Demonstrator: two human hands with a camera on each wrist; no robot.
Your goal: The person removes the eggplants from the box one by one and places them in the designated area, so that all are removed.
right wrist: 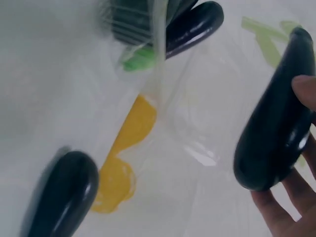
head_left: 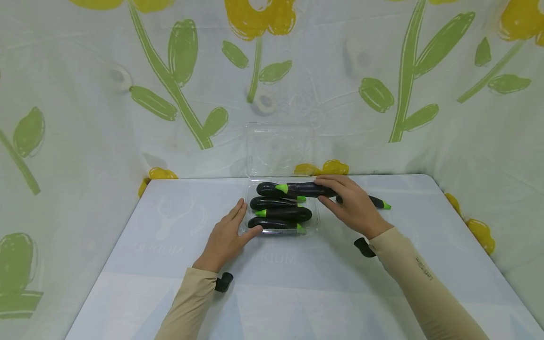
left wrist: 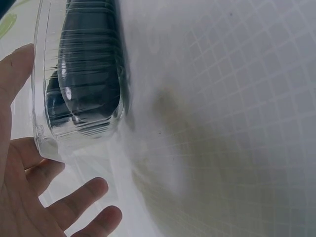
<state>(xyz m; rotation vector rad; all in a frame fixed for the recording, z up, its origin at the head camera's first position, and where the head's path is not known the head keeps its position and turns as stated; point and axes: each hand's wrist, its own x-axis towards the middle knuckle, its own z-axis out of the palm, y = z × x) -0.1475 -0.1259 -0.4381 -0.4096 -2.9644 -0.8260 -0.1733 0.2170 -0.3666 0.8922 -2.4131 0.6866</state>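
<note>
A clear plastic clamshell box (head_left: 316,225) holds several dark eggplants (head_left: 284,215) with green stem ends, laid side by side. My left hand (head_left: 229,238) rests against the box's near left corner, thumb along the front rim and fingers along the side. In the left wrist view the fingers of that hand (left wrist: 47,192) are spread, and ribbed plastic covers an eggplant (left wrist: 91,64). With thumb and fingers, my right hand (head_left: 350,203) grips an eggplant (head_left: 308,190) by its rounded end, above the box's far row. Its stem end points left.
Another eggplant (head_left: 378,202) lies on the white table (head_left: 297,293), partly hidden behind my right hand. The box's transparent lid (head_left: 280,148) stands raised at the back. Behind the table hangs a flower-printed cloth (head_left: 314,89), close to the back edge.
</note>
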